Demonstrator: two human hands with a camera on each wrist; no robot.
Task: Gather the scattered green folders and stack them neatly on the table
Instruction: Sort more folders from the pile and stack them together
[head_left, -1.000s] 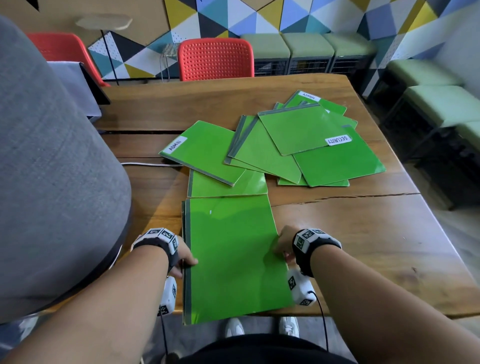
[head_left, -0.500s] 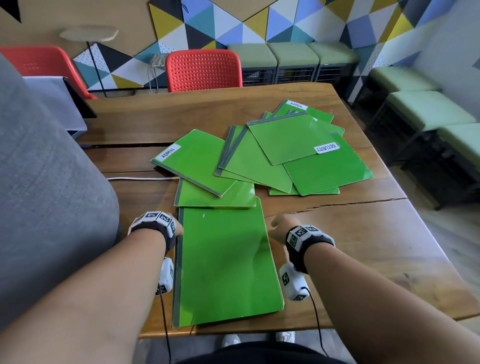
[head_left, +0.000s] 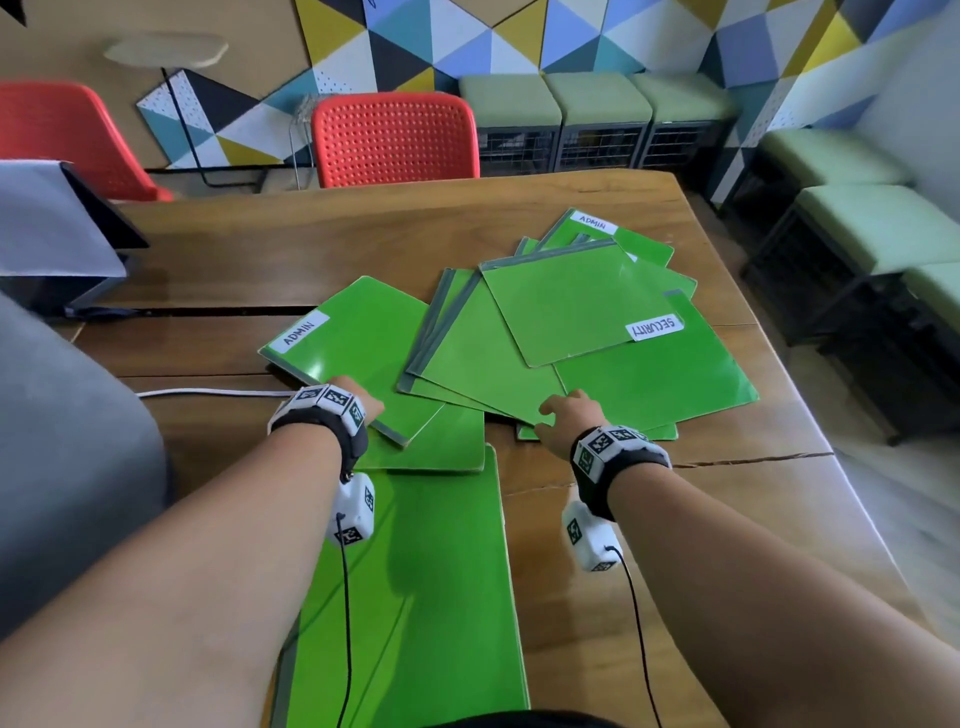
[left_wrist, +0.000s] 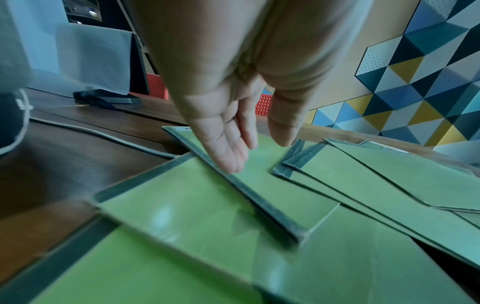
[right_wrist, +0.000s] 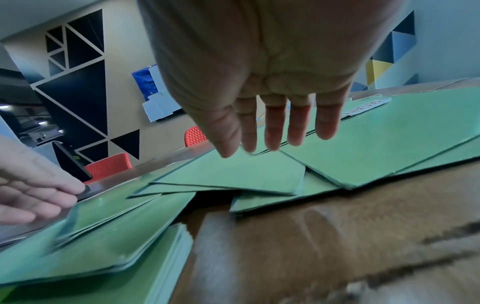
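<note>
1. Head view. I have both hands out over the loose folders at mid-frame. My left hand (head_left: 358, 402) sits at the near edge of the folder labelled ADMIN (head_left: 353, 345); my right hand (head_left: 569, 418) is at the near corner of the fanned heap (head_left: 571, 343). The stack (head_left: 415, 597) already gathered lies at lower centre, on the table (head_left: 675, 545), reaching to its near edge. No containers here; the folders lie flat on the wood.
   Risk, as I judge it: the covers look glossy, so dragging one may pull its neighbours askew, and the stack could be nudged off that near edge.

2. Left wrist view. My left hand (left_wrist: 228, 127) is open, fingers (left_wrist: 228, 156) straight, tips at the dark spine (left_wrist: 259, 197) of the top folder, holding nothing. Contact I cannot confirm.
   Risk: a push on the spine may only slide it further under the heap.

3. Right wrist view. My right hand (right_wrist: 272, 107) is open, fingers (right_wrist: 272, 135) spread above the overlapping covers (right_wrist: 233, 170), gripping nothing. Touch not confirmed.
   Risk: lifting one corner may catch several sheets at once.
</note>
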